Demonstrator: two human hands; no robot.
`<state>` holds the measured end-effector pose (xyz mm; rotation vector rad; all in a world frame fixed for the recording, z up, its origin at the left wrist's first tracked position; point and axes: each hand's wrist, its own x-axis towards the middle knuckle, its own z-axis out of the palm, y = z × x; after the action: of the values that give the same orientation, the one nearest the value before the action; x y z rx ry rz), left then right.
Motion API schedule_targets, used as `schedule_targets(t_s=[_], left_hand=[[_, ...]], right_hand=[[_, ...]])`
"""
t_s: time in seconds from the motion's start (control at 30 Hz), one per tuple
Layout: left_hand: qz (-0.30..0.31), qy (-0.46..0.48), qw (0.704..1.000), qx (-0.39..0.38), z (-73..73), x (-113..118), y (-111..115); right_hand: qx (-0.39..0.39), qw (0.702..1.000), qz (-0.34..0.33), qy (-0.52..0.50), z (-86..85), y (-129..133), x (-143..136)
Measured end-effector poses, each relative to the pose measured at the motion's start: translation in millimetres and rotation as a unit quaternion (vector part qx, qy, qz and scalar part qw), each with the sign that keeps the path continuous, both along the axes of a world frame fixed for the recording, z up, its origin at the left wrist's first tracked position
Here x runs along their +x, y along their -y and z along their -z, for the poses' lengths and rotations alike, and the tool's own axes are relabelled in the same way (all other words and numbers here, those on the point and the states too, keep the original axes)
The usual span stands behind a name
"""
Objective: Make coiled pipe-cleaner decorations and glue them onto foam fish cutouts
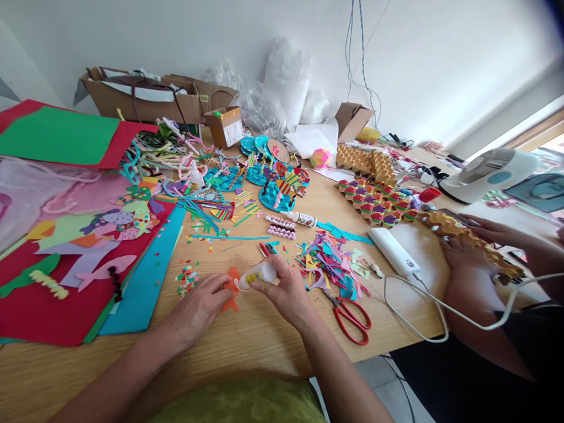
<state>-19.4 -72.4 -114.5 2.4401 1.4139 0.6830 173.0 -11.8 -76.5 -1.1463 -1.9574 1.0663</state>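
Note:
My right hand (286,288) is wrapped round a white glue bottle (259,274), tilted with its nozzle pointing left. The nozzle meets an orange paper fish (232,301), where a white spot of glue shows. My left hand (201,304) pinches the fish at its left side, close above the wooden table. Left of the fish lies a small heap of tiny paper bits (187,279). To the right of my right hand are red-handled scissors (351,320) and a pile of coloured paper scraps (324,264).
Stacked coloured sheets (39,317) with paper fish cover the table's left. Pipe cleaners (152,153) and turquoise discs (277,197) lie behind. A power bank (393,251) with a white cable lies at right, beside painted egg trays (374,202) and another person's hands (469,255).

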Motion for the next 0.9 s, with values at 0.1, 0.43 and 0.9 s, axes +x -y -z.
schedule_targets(t_s=[0.1, 0.43, 0.9], left_hand=[[0.0, -0.006, 1.0, -0.004, -0.1, -0.3, -0.3], [-0.006, -0.006, 1.0, -0.02, -1.3, 0.1, -0.1], [0.006, -0.036, 0.999, -0.005, -7.2, 0.6, -1.8]], right_hand=[[-0.006, 0.999, 0.03, -0.033, 1.3, -0.9, 0.3], [-0.095, 0.987, 0.068, -0.111, 13.9, 3.8, 4.2], [-0.096, 0.985, 0.073, -0.125, 14.0, -2.6, 2.8]])
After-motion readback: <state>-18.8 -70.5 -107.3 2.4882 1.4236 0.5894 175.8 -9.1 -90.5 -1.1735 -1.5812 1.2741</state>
